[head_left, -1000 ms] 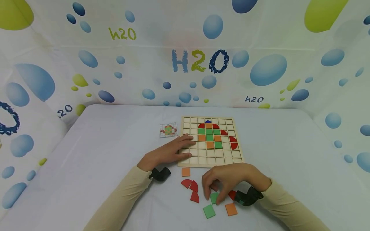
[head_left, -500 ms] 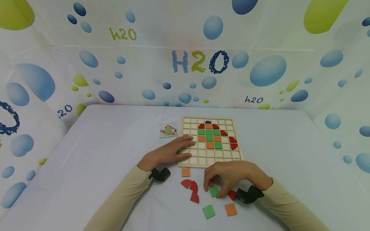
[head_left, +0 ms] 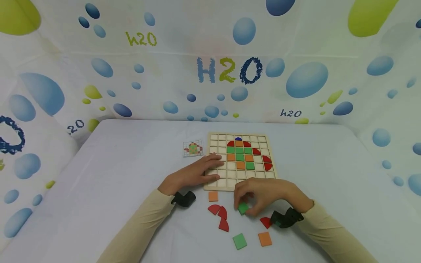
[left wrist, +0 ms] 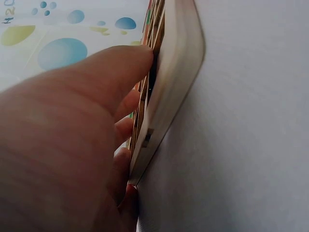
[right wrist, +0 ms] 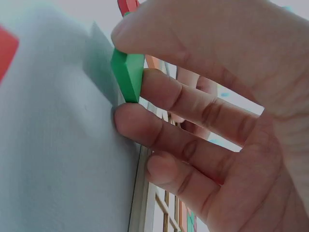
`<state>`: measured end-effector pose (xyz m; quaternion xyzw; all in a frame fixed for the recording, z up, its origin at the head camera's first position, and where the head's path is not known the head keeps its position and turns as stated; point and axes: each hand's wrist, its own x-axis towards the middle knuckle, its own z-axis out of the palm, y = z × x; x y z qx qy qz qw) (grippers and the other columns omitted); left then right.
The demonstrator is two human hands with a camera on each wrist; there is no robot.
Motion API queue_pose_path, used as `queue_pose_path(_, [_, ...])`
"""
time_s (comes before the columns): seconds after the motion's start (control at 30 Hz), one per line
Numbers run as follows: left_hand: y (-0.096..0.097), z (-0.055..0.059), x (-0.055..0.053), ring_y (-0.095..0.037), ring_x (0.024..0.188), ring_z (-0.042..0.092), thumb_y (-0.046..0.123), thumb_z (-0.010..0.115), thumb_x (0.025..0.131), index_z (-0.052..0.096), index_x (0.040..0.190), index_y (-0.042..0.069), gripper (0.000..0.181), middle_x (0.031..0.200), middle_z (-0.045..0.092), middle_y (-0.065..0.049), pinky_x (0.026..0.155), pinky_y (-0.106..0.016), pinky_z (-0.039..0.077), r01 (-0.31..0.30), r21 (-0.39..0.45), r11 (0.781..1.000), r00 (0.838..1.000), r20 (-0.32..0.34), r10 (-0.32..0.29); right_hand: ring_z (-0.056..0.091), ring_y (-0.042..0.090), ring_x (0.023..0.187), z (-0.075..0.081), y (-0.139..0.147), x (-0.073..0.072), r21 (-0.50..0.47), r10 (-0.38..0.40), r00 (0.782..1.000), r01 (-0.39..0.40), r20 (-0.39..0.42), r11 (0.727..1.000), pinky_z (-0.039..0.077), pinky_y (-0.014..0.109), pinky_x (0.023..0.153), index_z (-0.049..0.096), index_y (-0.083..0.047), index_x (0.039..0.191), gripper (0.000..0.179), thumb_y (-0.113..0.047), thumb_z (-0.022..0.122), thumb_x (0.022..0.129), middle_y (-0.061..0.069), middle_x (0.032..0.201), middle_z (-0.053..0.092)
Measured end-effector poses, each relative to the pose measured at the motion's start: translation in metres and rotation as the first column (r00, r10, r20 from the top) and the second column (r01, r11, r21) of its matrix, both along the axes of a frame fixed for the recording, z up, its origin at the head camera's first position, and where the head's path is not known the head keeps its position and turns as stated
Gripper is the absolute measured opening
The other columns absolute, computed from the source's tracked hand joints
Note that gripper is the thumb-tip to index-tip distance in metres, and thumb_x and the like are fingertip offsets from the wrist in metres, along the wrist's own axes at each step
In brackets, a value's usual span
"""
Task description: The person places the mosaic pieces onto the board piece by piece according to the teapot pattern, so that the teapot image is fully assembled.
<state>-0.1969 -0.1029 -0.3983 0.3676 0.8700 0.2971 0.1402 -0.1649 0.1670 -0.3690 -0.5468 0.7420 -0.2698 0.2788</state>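
Green square tile [head_left: 243,208], pinched in right hand [head_left: 265,191].
Hold level by edges, seemingly just off white cloth [head_left: 148,142]; steady pale wooden gridded board [head_left: 231,183] with straight-fingered left hand [head_left: 193,173].

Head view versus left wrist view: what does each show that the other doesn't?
Only the head view shows the picture card, the right hand pinching a green tile, and the loose pieces in front of the board. Only the left wrist view shows a small dark notch in the board's side edge. Both show the left hand resting on the board, and the drop-printed backdrop.
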Motion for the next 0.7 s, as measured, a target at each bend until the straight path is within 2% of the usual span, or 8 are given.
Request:
queue_pose_path(0.13, [0.001,-0.002,0.0,-0.027,0.149,0.018,0.031,0.059,0.098,0.045,0.146,0.009,0.055,0.157,0.032,-0.01,0.118,-0.046,0.022,-0.004,-0.014,1.0,1.0,0.001,0.004,0.056,0.006,0.09,-0.002,0.003,-0.006,-0.037,-0.015,1.0,0.015,-0.002,0.999,0.051,0.021,0.078,0.072,-0.017,0.104,0.02,-0.013,0.074,0.085,-0.007,0.103,0.062])
queue_pose_path(0.33, [0.002,-0.002,-0.002,-0.026,0.15,0.016,0.031,0.059,0.098,0.045,0.146,0.01,0.055,0.157,0.032,-0.008,0.119,-0.045,0.021,-0.008,-0.015,1.0,1.0,0.007,0.008,0.054,0.007,0.081,-0.006,0.005,-0.014,-0.084,-0.073,0.996,0.069,-0.047,0.994,0.047,0.018,0.065,0.071,-0.018,0.103,0.019,-0.015,0.074,0.085,-0.008,0.098,0.061])
queue_pose_path(0.7, [0.001,-0.003,-0.002,-0.026,0.15,0.015,0.03,0.059,0.098,0.046,0.145,0.009,0.053,0.157,0.032,-0.009,0.119,-0.045,0.019,0.0,0.002,1.0,1.0,0.008,0.0,0.056,0.009,0.074,-0.005,0.002,-0.024,-0.111,-0.206,0.977,0.199,-0.057,0.974,0.051,0.022,0.063,0.071,-0.013,0.106,0.021,-0.01,0.073,0.085,-0.001,0.096,0.058])
